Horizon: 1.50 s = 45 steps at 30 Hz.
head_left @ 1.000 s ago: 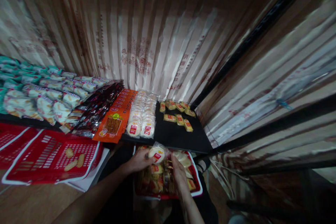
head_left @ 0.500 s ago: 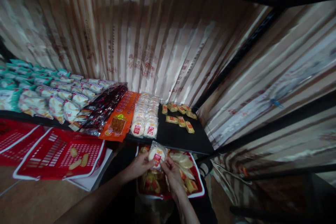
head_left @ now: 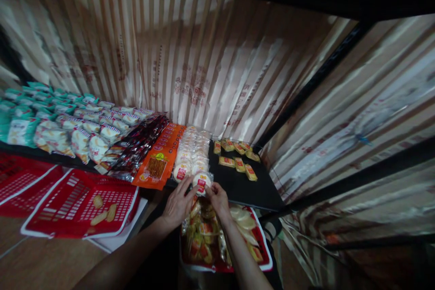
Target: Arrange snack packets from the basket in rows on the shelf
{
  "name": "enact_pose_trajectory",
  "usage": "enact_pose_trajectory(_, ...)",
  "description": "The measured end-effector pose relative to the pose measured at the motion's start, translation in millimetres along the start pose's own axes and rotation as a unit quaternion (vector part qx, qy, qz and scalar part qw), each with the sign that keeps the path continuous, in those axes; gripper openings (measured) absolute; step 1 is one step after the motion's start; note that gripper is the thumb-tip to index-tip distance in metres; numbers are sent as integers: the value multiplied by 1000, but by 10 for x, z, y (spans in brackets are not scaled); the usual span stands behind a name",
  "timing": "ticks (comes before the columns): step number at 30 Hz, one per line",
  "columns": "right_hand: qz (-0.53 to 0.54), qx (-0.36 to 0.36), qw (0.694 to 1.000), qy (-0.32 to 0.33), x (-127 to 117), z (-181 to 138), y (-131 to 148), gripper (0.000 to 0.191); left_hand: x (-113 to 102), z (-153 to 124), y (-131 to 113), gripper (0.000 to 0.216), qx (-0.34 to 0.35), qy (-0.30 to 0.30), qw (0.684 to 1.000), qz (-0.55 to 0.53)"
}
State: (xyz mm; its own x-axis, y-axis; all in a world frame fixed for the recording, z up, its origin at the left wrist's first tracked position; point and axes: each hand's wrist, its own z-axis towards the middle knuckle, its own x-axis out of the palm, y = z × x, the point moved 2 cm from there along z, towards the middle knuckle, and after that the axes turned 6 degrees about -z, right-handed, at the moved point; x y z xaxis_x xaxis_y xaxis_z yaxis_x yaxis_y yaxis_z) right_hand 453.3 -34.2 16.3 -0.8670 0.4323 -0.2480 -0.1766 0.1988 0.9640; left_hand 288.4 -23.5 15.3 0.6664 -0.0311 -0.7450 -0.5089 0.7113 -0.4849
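Observation:
Between my two hands is a round white rice cracker pack point(head_left: 201, 183) in clear wrap with a red label. My left hand point(head_left: 179, 203) pinches its left side, and my right hand point(head_left: 217, 199) grips the lower right edge. It is at the front of two rows of like rice cracker packs point(head_left: 192, 147) on the black shelf point(head_left: 231, 186). Below my hands stands a red basket point(head_left: 267, 253) with a white rim, holding yellow-wrapped snacks point(head_left: 202, 240) and more pale round packs point(head_left: 243, 218).
Small yellow packs point(head_left: 239, 165) lie on the shelf's right part. Left of the rice crackers are an orange snack bag point(head_left: 154, 163), dark red packs point(head_left: 136, 145), and white and green packs point(head_left: 22, 131). Another red basket point(head_left: 118, 195) with a few pieces stands lower left. A dark post point(head_left: 312, 86) rises at right.
Both hands have moved forward and up with the rice cracker pack, from over the basket to the front end of the rows on the shelf. The view has shifted slightly.

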Motion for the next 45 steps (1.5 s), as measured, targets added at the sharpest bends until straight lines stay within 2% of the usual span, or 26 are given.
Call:
enact_pose_trajectory(3, -39, -11, 999, -14, 0, 94, -9, 33, 23, 37, 13, 42, -6, 6, 1000, 24)
enact_pose_trajectory(6, -80, -14, 996, -33, -14, 131, -16, 31, 56, 64, -2, 42, -16, 37, 999, 29)
enact_pose_trajectory(9, -163, -42, 984, -63, -12, 124, -19, 31, 78, 78, -15, 42, -32, 51, 998, 34)
enact_pose_trajectory(12, -252, -84, 959, -93, 21, 96, -37, 38, 85, 87, -17, 41, -42, 40, 998, 30)
enact_pose_trajectory(18, -324, -138, 930, -105, 96, 90, -105, 46, 109, 93, -7, 43, -44, 14, 999, 14)
enact_pose_trajectory(25, -391, -116, 904, -127, 177, 141, -123, 48, 128, 91, 4, 44, -62, -5, 998, 14)
enact_pose_trajectory(28, -396, -118, 901, -134, 211, 122, -124, 51, 141, 83, 16, 45, -61, 1, 998, 18)
enact_pose_trajectory(34, -398, -122, 900, -132, 276, 74, -120, 52, 170, 73, 47, 41, -86, -34, 995, 24)
enact_pose_trajectory(39, -353, -118, 918, -140, 286, 71, -95, 58, 165, 89, 31, 40, -80, -30, 996, 24)
enact_pose_trajectory(42, -264, -135, 944, -146, 194, -27, -166, 58, 131, 87, -2, 36, -69, -26, 997, 27)
enact_pose_trajectory(45, -224, -147, 952, -148, -18, -212, -364, 45, 109, 64, -59, 31, -34, 7, 999, 31)
